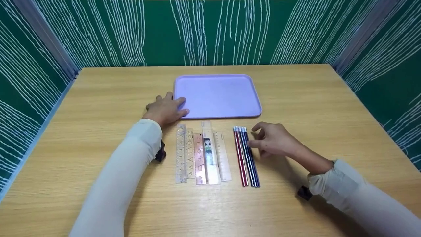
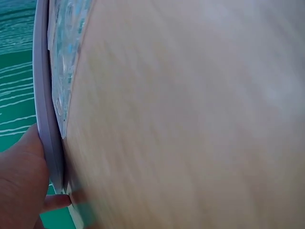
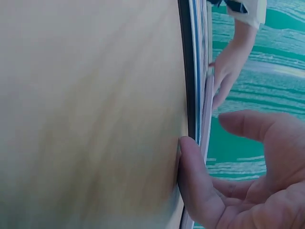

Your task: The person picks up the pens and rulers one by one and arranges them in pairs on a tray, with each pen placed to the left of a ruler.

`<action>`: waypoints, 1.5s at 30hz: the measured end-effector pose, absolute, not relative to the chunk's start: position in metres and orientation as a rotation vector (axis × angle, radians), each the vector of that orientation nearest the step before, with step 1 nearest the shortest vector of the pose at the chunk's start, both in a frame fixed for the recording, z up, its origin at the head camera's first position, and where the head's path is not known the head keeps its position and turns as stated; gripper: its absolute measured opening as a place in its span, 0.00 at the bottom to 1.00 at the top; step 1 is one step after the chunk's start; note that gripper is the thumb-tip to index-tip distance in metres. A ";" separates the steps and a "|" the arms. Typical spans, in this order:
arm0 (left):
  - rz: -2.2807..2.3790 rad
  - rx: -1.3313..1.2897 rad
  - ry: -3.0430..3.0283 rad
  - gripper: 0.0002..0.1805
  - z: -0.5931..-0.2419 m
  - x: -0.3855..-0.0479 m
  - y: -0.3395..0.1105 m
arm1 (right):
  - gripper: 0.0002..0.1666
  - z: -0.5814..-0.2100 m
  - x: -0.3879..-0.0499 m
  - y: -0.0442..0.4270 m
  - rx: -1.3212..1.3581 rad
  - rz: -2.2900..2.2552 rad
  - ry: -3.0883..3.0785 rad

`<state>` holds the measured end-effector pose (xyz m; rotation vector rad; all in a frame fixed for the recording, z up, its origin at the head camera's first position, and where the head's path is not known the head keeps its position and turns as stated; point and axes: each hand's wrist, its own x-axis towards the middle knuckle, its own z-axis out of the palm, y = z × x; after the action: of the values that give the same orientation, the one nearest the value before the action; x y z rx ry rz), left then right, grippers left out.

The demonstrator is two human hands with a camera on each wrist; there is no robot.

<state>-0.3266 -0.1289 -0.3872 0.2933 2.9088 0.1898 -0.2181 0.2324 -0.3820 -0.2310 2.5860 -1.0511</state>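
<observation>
My left hand [image 1: 164,109] rests spread over the near left corner of a lilac tray [image 1: 217,95], two digits on its surface. In the left wrist view that hand touches the tray's rim [image 2: 45,109]. Several striped pencils [image 1: 245,156], red and dark blue, lie side by side on the table. Close to their right side hovers my right hand [image 1: 274,140], fingers loosely bent and holding nothing. The thumb tip comes near the dark blue pencils; contact is hard to tell. In the right wrist view the right hand's [image 3: 257,176] fingers and thumb stand apart.
Left of the pencils lies a row of several rulers: clear ones, a pink one [image 1: 199,158] and one with a cartoon figure [image 1: 211,161]. All are on a wooden table [image 1: 115,95]. Green walls with white lines [image 1: 161,33] stand behind and at both sides.
</observation>
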 end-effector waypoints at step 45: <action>0.145 0.299 2.860 0.37 -0.383 -0.327 -0.128 | 0.31 -0.383 -0.195 0.216 -0.098 -1.200 2.457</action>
<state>-0.3268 -0.1281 -0.3832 0.2986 2.8599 0.1445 -0.1950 0.2164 -0.3827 -0.0980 2.4573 -1.2003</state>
